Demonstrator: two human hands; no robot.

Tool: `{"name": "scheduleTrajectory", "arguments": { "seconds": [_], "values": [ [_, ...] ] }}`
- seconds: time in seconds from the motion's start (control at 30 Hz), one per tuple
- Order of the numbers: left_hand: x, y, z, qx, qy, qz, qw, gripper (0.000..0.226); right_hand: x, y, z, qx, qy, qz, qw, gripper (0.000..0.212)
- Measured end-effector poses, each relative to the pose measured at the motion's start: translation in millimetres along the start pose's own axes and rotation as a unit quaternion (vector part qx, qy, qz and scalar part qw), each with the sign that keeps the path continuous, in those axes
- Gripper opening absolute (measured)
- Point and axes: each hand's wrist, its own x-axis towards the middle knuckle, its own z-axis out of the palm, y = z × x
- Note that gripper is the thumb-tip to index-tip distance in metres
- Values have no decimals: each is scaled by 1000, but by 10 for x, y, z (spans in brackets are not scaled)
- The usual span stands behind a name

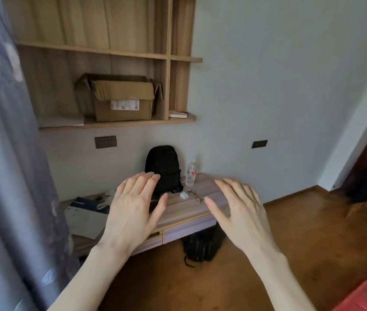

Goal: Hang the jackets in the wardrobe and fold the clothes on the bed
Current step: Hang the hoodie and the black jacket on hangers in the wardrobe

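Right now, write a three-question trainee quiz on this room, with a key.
1. True or false: the left hand grips the black backpack.
2. What stands right of that backpack on the desk? A) water bottle B) lamp C) mug
3. What sits on the wooden shelf?

Key:
1. False; both it and the right hand are spread open, holding nothing.
2. A, the water bottle.
3. A cardboard box.
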Motion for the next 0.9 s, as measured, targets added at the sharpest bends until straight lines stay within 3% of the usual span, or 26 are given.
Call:
{"name": "scheduleTrajectory", "arguments": {
  "seconds": [0.47, 0.9],
  "values": [
    [1262, 275, 1530, -96, -8, 93, 991, 44, 514, 1180, 667, -94, 5, 111, 989, 65],
    [2533, 1125, 2983, -217, -40, 163, 962, 50, 871, 2582, 783, -183, 50, 247, 950, 67]
  ]
}}
